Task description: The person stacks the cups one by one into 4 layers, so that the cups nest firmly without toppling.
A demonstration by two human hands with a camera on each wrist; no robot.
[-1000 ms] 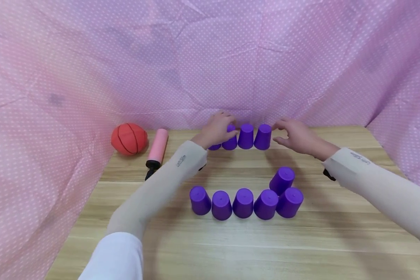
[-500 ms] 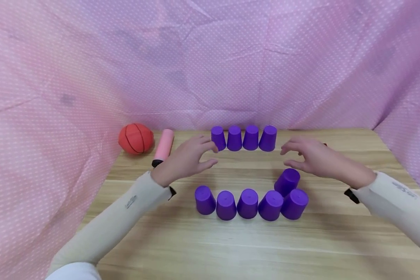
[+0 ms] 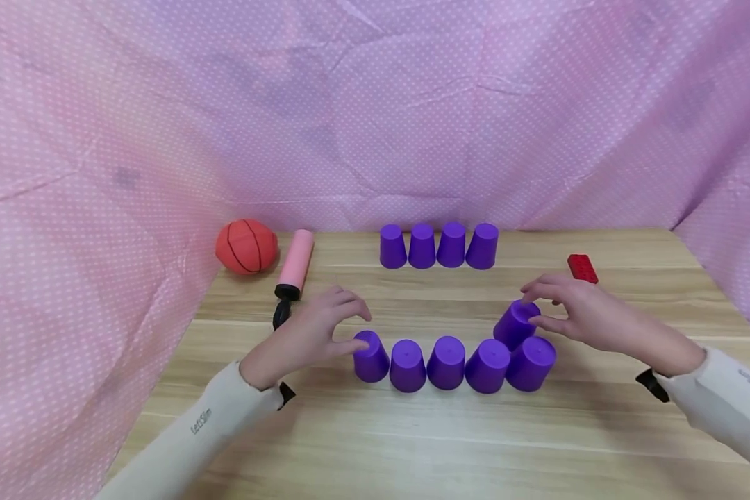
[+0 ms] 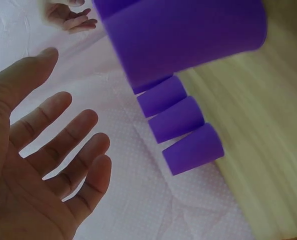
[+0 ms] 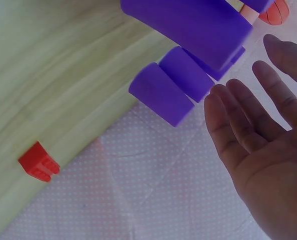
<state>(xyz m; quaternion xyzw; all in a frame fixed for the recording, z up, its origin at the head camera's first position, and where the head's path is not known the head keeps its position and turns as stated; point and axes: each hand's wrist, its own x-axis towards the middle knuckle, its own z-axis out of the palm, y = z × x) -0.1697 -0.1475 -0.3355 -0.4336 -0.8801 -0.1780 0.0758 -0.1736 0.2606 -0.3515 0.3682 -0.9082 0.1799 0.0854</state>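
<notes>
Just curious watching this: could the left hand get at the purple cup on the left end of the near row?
Probably yes: the left hand is open right beside that end cup, with nothing between them.

On your left sleeve (image 3: pixel 203 421), just back from your left hand (image 3: pixel 300 337), small grey lettering runs along the forearm and reads roughly "LetsSlim". Your right sleeve (image 3: pixel 734 399), behind your right hand (image 3: pixel 584 316), carries the same kind of print, but there only a fragment shows at the frame edge, too cut off to read.
</notes>
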